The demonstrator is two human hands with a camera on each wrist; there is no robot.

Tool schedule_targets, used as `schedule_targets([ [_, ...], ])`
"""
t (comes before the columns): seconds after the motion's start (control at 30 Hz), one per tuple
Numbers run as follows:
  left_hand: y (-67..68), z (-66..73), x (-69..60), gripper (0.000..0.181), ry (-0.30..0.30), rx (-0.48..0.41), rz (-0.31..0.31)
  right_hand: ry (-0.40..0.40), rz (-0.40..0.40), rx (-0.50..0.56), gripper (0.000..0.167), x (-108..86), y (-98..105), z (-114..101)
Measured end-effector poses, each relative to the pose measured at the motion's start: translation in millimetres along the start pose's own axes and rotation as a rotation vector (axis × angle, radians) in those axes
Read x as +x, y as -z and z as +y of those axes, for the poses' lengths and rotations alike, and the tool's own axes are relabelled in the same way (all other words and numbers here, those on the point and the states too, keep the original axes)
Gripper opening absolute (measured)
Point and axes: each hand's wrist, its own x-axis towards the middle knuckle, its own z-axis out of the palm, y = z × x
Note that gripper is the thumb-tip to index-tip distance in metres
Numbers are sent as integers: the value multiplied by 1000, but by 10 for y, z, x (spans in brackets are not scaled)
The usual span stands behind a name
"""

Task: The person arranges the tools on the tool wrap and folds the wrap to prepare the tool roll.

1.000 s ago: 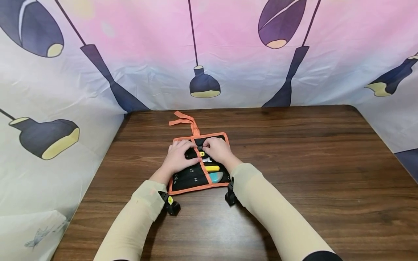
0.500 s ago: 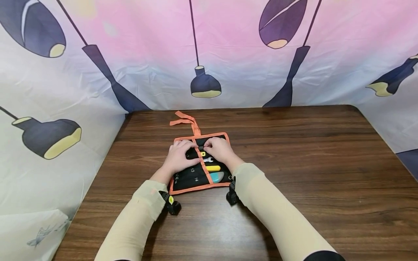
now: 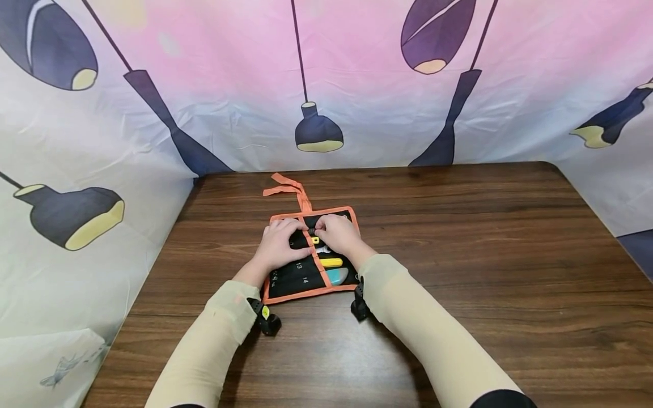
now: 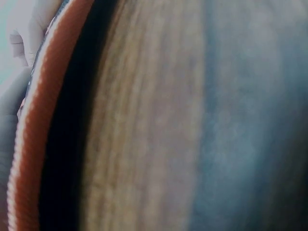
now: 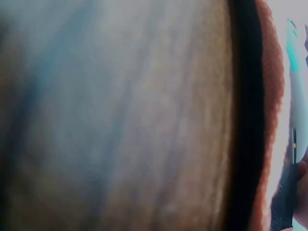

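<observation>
A black tool roll with orange edging [image 3: 291, 292] lies unfolded on the table, with tools in its pockets. My left hand [image 3: 275, 245] rests on its left part, thumb and fingers spread apart at the orange pocket edge. At the upper pockets, my right hand [image 3: 338, 233] pinches the end of a small dark ribbed tool [image 3: 312, 231]; its kind is too small to tell. Below it a yellow piece [image 3: 315, 240], an open-ended wrench [image 3: 323, 249], a yellow handle [image 3: 331, 263] and a teal handle [image 3: 336, 276] stick out of the pockets.
The brown wooden table [image 3: 459, 272] extends around the tool roll. Orange tie straps [image 3: 291, 187] trail from its far edge. A cloth backdrop printed with lamps [image 3: 357, 119] hangs behind the table. Both wrist views mostly show blurred wood and the roll's orange edging [image 4: 53, 96].
Both hands keep nearly the same place on the tool roll. The view shifts very slightly; nothing else visibly differs.
</observation>
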Motion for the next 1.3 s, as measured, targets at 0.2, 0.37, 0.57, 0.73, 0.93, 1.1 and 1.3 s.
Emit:
schedule_targets([
  [0.2,-14,-30,-6,53,-11,3,5,13,1,23,14,-6,3,10],
  [0.37,-15,-33,-6,53,-28,-5,8,22,-26,70,15,-28,47,37],
  [0.57,12,-18,-9,54,-32,-6,-8,2,-8,100,20,-73,131,133],
  [0.73,18,-40,-5,54,-35,4,-26,-11,33,100,25,-130,213,254],
  [0.93,18,-51,1,57,-52,13,-56,-21,90,124,28,-254,345,455],
  [1.1,36,-47,-13,56,-56,5,-51,-18,116,143,27,-335,408,564],
  [1.3,28,-25,-5,56,-56,-4,-54,21,128,143,27,-413,430,637],
])
